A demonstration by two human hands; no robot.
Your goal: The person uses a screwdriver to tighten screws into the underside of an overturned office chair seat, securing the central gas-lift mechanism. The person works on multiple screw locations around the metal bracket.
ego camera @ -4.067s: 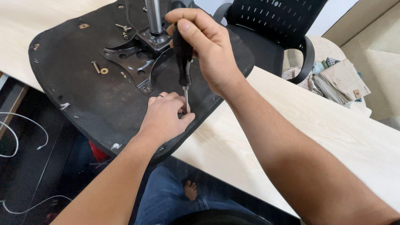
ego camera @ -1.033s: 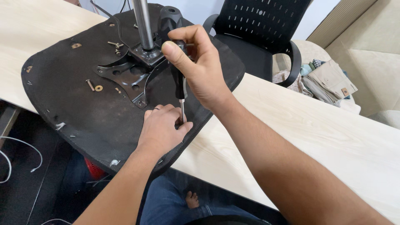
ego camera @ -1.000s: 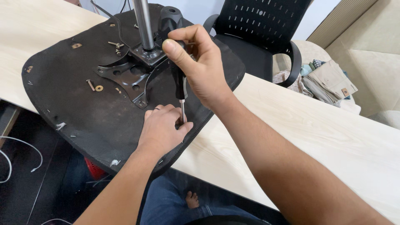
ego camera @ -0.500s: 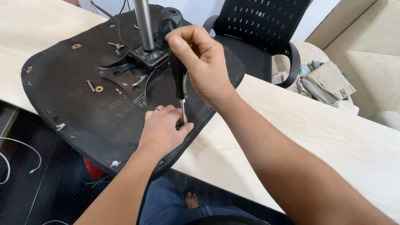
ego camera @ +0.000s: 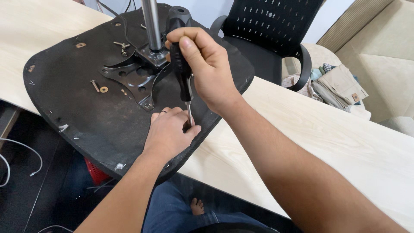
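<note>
**Screwdriver upright on chair seat underside**

Right hand (ego camera: 207, 69) is gripping the black screwdriver (ego camera: 181, 51) by its handle, holding it upright, shaft pointing down. Left hand (ego camera: 170, 133) is lying curled on the seat, fingers (ego camera: 187, 129) pinching around the shaft tip; the screw itself is hidden. Chair seat (ego camera: 86, 112) is lying upside down on the desk (ego camera: 327, 133), near edge overhanging. Metal bracket (ego camera: 133, 80) and post (ego camera: 151, 21) are sitting behind the hands. Loose bolt and washer (ego camera: 99, 87) are lying left of the bracket. Office chair (ego camera: 267, 34) is standing beyond the desk.

Screwdriver (ego camera: 181, 64) tip hidden (left hand (ego camera: 169, 134))
</note>
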